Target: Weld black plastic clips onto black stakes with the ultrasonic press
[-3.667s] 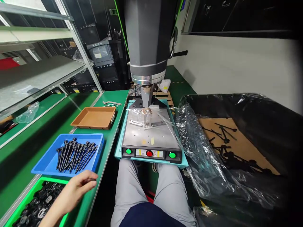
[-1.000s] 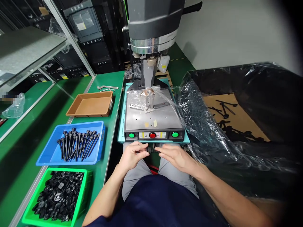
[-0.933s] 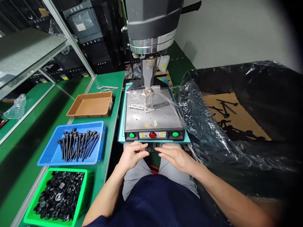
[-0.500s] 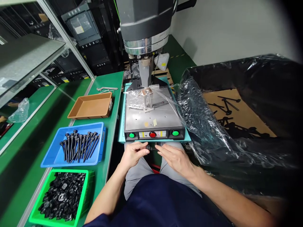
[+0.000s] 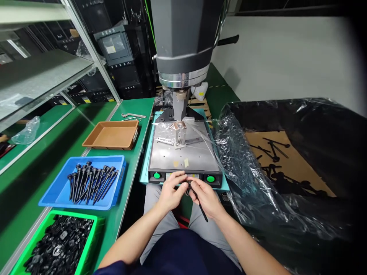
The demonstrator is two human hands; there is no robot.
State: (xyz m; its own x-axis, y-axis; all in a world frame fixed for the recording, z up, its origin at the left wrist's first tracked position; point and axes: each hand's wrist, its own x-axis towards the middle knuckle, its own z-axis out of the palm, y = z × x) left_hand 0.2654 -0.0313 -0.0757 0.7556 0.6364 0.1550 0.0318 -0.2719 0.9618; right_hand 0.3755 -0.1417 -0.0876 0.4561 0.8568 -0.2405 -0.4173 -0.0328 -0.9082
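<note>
My left hand (image 5: 173, 191) and my right hand (image 5: 205, 195) meet in front of the machine's button panel, above my lap. Between them is a black rod-shaped part (image 5: 203, 213), its thin shaft slanting down from under my right fingers. The right thumb and fingers close around its upper end. My left thumb and fingertips pinch at that same end, which is mostly hidden. Behind the hands, a metal fixture (image 5: 180, 133) wrapped in clear film stands on the machine's steel plate (image 5: 172, 162), beneath the grey machine head (image 5: 183, 49).
To the left, a blue tray (image 5: 54, 194) holds several black rods with round heads. A green bin (image 5: 93, 236) of small black parts and a brown tray (image 5: 111, 143) flank it. Wrenches (image 5: 133, 115) lie behind. At right stands a film-lined container (image 5: 237, 164) with black rods inside.
The hands have come together and risen slightly toward the panel. The rod's shaft now shows, pointing down to the right. My view has tilted up a little.
</note>
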